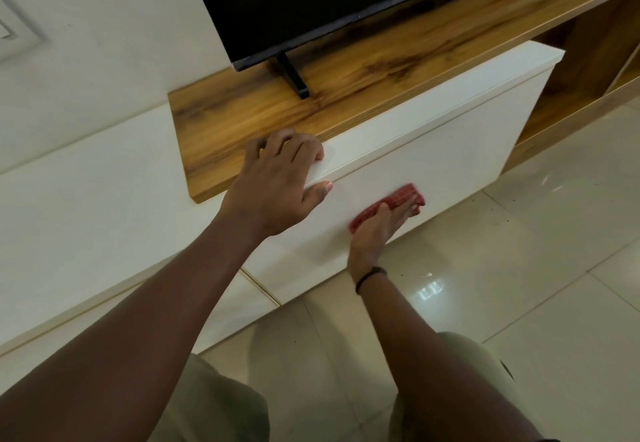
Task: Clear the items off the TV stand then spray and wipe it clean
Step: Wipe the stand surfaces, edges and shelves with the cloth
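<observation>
The TV stand has a wooden top (363, 71) and a white front panel (450, 150). My left hand (277, 185) grips the top edge of that white panel, fingers curled over it and thumb on the front face. My right hand (377, 230) presses a folded red cloth (401, 199) flat against the lower part of the white front, fingers straight. A black band circles my right wrist. No loose items show on the wooden top.
A black TV (311, 1) stands on the wooden top on a thin black foot (294, 76). An open wooden shelf (588, 60) lies to the right. Glossy white floor tiles (519, 285) spread below. My knees in khaki shorts are at the bottom.
</observation>
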Demonstrator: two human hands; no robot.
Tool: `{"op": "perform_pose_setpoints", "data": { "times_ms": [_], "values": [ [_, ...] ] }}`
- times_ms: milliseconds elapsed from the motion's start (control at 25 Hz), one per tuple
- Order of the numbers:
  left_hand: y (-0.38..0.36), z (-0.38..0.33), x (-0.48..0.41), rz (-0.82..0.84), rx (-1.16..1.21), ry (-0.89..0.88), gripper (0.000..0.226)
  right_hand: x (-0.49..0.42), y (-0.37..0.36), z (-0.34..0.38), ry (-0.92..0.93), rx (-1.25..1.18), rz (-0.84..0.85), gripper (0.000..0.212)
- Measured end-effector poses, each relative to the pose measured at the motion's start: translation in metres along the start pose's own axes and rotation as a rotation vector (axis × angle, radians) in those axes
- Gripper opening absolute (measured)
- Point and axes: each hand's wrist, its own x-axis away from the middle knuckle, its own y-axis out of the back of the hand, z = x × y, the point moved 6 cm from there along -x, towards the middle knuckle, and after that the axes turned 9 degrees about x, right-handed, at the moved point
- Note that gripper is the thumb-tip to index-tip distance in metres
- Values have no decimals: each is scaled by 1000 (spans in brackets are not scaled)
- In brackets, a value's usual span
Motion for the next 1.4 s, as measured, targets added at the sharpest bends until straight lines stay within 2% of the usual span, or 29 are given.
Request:
{"op": "perform_pose_setpoints", "data": {
  "times_ms": [80,120,200,320,400,440,520,600,680,760,840,920,1000,1040,1120,1240,1320,1400],
  "values": [
    [-1,-1,0,-6,7,-6,42,-50,19,6,-166,-121,-58,60],
    [-2,-1,0,-12,6,-7,42,-63,22,14,-176,-157,-33,60],
    [-2,0,0,-18,-1,-10,41,-56,15,46,21,-117,42,64],
    [-2,1,0,-5,-6,3,42,-2,-15,98,535,56,87,64],
    [-1,-1,-1,10,-5,4,44,45,-29,94,842,282,150,60],
    [0,-2,-1,21,-5,3,45,65,-29,81,921,364,195,58],
    [0,-2,0,30,-3,9,49,78,-22,64,955,420,258,56],
    [-1,-2,1,15,14,18,50,52,-17,81,979,427,190,55],
    [-1,-1,0,-10,26,12,48,3,-9,115,856,330,62,56],
    [-2,0,0,-27,30,-1,45,-48,6,135,618,192,-33,59],
    [-2,1,1,-31,21,-6,44,-79,23,123,370,112,-58,60],
    [-2,-1,-1,-9,10,-4,44,-73,32,90,116,62,-36,59],
    [-1,-2,-2,17,17,10,45,-32,20,65,-12,67,1,59],
    [1,-2,-1,25,25,25,45,-4,8,63,27,111,23,60],
    [4,0,-1,41,65,57,48,44,-19,84,257,157,53,64],
    [-2,-15,-30,74,71,25,49,28,-25,131,487,122,5,62],
    [-19,-39,-69,115,85,-24,47,-32,-4,143,484,128,-59,61],
    [-36,-59,-99,98,53,-34,48,-85,22,134,383,88,-28,61]
  ]
}}
